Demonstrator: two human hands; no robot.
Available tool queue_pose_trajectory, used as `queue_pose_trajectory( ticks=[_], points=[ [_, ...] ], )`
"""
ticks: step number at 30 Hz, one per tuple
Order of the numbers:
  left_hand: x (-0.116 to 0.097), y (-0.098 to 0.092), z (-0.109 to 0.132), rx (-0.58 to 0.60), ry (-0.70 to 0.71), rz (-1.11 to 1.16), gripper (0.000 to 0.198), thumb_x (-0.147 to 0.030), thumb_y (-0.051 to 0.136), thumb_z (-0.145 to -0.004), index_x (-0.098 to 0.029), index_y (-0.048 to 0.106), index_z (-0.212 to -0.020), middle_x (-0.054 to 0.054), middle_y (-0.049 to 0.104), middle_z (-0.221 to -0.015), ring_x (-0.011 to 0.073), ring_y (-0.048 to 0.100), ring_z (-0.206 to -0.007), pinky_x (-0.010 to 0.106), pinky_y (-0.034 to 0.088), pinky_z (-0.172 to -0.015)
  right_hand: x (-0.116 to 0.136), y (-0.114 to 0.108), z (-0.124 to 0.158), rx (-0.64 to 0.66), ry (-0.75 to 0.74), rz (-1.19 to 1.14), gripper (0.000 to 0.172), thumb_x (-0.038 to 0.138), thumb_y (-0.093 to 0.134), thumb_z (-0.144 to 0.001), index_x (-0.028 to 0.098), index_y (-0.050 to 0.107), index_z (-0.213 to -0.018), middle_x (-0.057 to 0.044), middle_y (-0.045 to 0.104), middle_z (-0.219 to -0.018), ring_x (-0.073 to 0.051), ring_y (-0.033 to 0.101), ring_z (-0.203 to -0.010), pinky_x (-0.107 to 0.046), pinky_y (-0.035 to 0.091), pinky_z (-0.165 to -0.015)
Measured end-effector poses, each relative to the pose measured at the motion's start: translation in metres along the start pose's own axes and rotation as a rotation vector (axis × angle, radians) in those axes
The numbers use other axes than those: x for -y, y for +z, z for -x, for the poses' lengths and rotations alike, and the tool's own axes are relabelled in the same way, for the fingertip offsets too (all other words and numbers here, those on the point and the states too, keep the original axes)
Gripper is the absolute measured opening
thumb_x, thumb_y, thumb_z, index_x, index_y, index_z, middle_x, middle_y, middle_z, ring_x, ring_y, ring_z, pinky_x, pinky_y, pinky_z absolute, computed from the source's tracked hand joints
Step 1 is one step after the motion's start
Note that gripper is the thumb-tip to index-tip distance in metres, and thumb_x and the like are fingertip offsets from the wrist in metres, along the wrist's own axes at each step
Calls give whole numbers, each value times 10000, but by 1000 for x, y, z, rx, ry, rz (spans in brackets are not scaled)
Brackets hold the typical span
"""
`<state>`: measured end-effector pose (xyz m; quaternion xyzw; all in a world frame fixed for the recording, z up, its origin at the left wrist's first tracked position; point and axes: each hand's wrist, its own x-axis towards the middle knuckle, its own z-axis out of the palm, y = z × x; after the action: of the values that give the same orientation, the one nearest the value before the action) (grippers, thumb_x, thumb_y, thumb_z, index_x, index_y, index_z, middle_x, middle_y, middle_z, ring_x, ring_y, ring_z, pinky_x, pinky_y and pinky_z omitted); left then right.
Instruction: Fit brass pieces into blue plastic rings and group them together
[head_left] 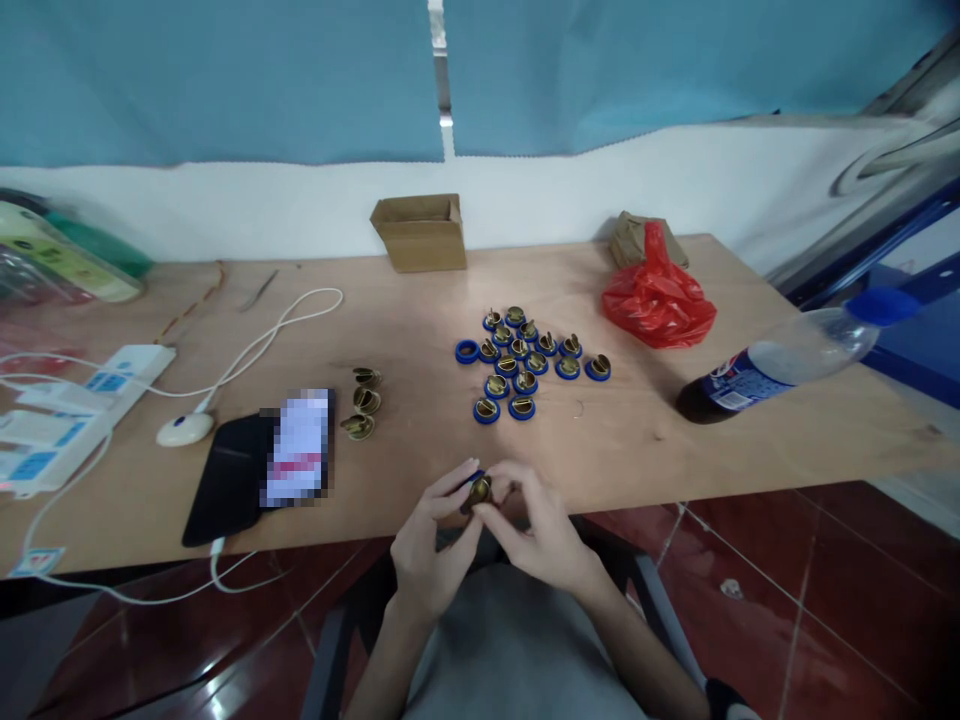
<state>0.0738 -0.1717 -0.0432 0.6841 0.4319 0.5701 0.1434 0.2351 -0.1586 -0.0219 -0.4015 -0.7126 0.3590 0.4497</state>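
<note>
My left hand and my right hand meet at the near edge of the wooden table. Between their fingertips they pinch one small brass piece with a bit of blue ring showing behind it. Further out on the table lies a cluster of several blue rings with brass inserts, plus one bare blue ring at its left. Three loose brass pieces lie to the left of my hands, beside a phone.
A dark phone with a cable lies at the near left, with a white mouse and power strips beyond. A cardboard box stands at the back, a red plastic bag and a tipped cola bottle at the right.
</note>
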Motion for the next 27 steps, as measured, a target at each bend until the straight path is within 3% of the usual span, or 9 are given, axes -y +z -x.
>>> queue_pose_trajectory(
  ticks=[4, 7, 11, 14, 18, 22, 27],
  points=[
    [-4, 4, -3, -14, 7, -21, 391, -6, 781, -802, -177, 644, -1126, 102, 760, -1209, 213, 768, -1072, 336, 673, -909, -3, 4, -2, -127, 179, -176, 126, 218, 586, -966, 248, 472, -1010, 23, 519, -846, -134, 562, -736, -260, 496, -694],
    [-5, 4, -4, 20, 41, -31, 372, -17, 775, -816, -171, 653, -1131, 109, 754, -1200, 216, 760, -1076, 339, 667, -914, -2, 5, -5, -162, 233, -136, 179, 185, 623, -897, 245, 454, -890, 46, 485, -779, -119, 522, -673, -243, 450, -642],
    [-5, -1, -6, 59, 53, -113, 391, -68, 766, -847, -206, 666, -1198, 104, 731, -1197, 226, 744, -1064, 367, 657, -907, -5, 7, -10, -123, 362, -165, 219, 248, 652, -885, 243, 439, -833, 71, 422, -697, -111, 443, -586, -238, 367, -549],
    [-2, -4, -7, 98, -63, -187, 404, -171, 771, -875, -254, 667, -1256, 75, 701, -1152, 216, 736, -1021, 359, 644, -903, -12, 3, -10, -34, 426, -261, 234, 368, 649, -928, 236, 474, -847, 59, 433, -717, -121, 443, -625, -245, 365, -572],
    [13, -6, -9, 202, -256, -334, 379, -325, 754, -898, -272, 687, -1268, 63, 645, -1090, 228, 720, -960, 376, 635, -866, -26, -11, -2, -104, 427, -175, 281, 437, 541, -1012, 228, 488, -832, 48, 417, -718, -131, 435, -643, -262, 357, -606],
    [32, -3, -19, 238, -365, -400, 307, -316, 704, -922, -244, 698, -1221, 69, 643, -1078, 228, 715, -894, 379, 626, -832, -36, -28, 9, -148, 460, -122, 334, 479, 517, -1027, 227, 481, -810, 45, 418, -689, -138, 434, -622, -272, 342, -586],
    [43, 18, -41, 179, -375, -269, 345, -256, 628, -955, -224, 623, -1298, 81, 678, -1101, 200, 715, -837, 375, 621, -836, -37, -33, 13, -134, 484, -100, 330, 486, 507, -1031, 227, 500, -828, 41, 436, -685, -142, 440, -617, -273, 336, -578]
  ],
)
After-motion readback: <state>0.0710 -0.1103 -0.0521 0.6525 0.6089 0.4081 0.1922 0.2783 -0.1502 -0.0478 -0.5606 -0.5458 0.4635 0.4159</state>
